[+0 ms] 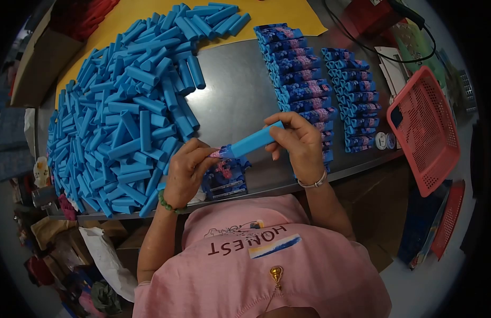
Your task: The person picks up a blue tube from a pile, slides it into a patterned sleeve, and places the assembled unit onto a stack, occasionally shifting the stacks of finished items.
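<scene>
My right hand (301, 143), a silver band on its wrist, grips one end of a light-blue bar (253, 142) between thumb and fingers. The bar's other end sits in the mouth of a small printed sleeve (222, 152), dark blue and pink. My left hand (185, 167), with a green bead bracelet, pinches that sleeve. Below it on the metal table (224, 79) lie flat printed sleeves (229, 177). Beside my left hand spreads a large heap of bare light-blue bars (134, 111).
Rows of sleeved bars (301, 74) stand beyond my right hand, with a second group (357, 98) further right. A pink perforated basket (428, 138) leans at the table's right edge. Yellow sheeting (288, 16) covers the back, and a cardboard box (38, 63) stands back left.
</scene>
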Demonstrator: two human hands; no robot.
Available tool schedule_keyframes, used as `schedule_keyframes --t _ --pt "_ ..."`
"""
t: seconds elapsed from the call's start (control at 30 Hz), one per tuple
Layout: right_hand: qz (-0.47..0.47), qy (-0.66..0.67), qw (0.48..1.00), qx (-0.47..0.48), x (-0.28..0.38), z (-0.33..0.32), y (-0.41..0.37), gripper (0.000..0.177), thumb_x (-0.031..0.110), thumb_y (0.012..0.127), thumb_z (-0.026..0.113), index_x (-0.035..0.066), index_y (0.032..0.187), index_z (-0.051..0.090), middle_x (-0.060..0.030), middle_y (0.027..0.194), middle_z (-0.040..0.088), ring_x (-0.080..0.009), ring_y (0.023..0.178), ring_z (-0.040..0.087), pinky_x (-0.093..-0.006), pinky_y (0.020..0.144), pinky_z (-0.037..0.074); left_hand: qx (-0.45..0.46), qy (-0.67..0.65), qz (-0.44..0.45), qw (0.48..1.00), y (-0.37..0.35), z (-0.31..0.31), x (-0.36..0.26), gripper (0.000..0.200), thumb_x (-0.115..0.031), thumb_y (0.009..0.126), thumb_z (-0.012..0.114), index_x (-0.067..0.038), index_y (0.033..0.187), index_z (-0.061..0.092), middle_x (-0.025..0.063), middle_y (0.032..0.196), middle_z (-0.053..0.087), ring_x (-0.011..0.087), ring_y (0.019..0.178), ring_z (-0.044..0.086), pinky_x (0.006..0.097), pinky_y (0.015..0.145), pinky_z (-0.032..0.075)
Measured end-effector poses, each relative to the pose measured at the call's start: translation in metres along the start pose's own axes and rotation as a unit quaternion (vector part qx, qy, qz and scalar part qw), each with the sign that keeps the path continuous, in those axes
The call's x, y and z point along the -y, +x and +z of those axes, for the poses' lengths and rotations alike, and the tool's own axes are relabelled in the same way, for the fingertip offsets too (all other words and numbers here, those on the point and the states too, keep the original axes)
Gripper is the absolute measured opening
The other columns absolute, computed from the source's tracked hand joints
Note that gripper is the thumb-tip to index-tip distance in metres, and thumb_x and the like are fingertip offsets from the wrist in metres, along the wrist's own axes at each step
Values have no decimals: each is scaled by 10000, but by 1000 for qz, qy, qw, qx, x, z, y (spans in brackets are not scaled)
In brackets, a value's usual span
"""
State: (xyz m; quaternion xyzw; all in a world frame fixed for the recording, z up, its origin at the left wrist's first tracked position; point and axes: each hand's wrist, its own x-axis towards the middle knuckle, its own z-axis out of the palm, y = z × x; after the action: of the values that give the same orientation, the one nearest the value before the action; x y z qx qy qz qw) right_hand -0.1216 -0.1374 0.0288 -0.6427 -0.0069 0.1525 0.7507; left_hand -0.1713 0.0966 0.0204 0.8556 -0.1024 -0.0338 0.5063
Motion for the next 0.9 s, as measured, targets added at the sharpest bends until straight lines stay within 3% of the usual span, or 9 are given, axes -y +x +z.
schedule_keyframes --t 0.1,0.2,0.33,0.4,0.43,0.5,0.63,0.9 --pt "-27 -44 999 -6 -2 6 -1 167 31 890 544 -27 1039 592 -96 883 627 -97 652 619 -180 492 476 -17 87 0 996 3 5 -7 140 -54 806 651 18 924 671 69 785 561 156 682 534 276 590 435" --pt "-93 -107 990 -3 -8 14 0 172 15 887 543 -31 1046 590 -75 902 596 -95 682 627 -175 507 478 -12 -1 -40 999 8 9 -9 184 -78 807 660 10 969 675 71 810 570 156 708 548 280 615 446" --pt "-111 -128 985 12 -13 22 2 189 66 921 520 -35 1067 585 -57 905 569 -101 703 633 -177 516 481 -21 -123 -57 991 8 14 -1 232 -108 812 675 -8 1021 673 59 873 591 135 784 555 253 683 455" --pt "-33 26 997 69 -15 25 1 234 132 954 487 -33 1093 575 -67 924 590 -113 708 638 -183 517 484 -26 -178 -67 981 8 13 0 239 -115 814 679 -10 1029 671 52 896 597 128 811 554 241 706 454" --pt "-33 25 997 69 -16 24 2 234 132 954 487 -33 1093 575 -67 924 590 -113 708 638 -183 517 484 -27 -204 -81 975 8 11 1 244 -108 812 681 -10 1035 669 47 916 597 126 830 554 237 724 454" --pt "67 154 984 59 -18 23 4 271 176 972 458 -32 1104 570 -87 922 612 -135 710 648 -196 518 496 -28 -230 -96 968 7 10 0 249 -101 811 683 -10 1042 666 42 937 597 124 850 554 233 742 453" --pt "107 182 973 90 -25 25 2 238 132 965 459 -30 1100 568 -109 913 629 -157 711 658 -213 513 516 -36 -246 -81 965 9 13 -2 268 -77 799 691 -4 1055 662 54 962 588 125 873 554 232 744 456" --pt "58 152 985 62 -28 32 3 203 57 951 444 -49 1077 563 -144 879 631 -195 703 675 -244 512 555 -52 -228 -68 970 12 18 -4 266 -48 799 683 -3 1060 664 71 1009 584 133 916 549 228 784 448"
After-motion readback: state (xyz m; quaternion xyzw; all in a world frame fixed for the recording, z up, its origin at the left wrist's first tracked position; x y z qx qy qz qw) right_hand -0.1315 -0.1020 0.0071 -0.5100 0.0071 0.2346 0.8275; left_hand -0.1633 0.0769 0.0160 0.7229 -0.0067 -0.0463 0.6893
